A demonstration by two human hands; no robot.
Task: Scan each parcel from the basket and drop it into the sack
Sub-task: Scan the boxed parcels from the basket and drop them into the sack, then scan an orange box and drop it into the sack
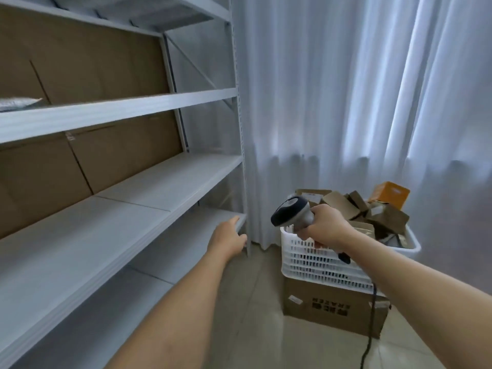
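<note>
Under the right hand: the basket (314, 258), white and slatted, sits on a cardboard box (330, 310), which lifts it to an easy reach.
Parcels: the brown parcels (367, 209) are heaped in the basket just beyond the right hand, an orange one (392, 194) at the far side; none is picked up yet.
Right hand: the right hand (323, 225) has its fingers wrapped round the grip of the scanner (291, 211), head pointing left and away, probably ready for a label.
Cable: its dark cable (370, 328) hangs below the right forearm to the floor.
Left hand: the left hand (230, 237) holds nothing, fingers loosely bent, near the corner of the shelf (149, 182), likely free to take a parcel.
Sack: not in view.
Backdrop: white curtains (346, 89) hang beyond both hands.
</note>
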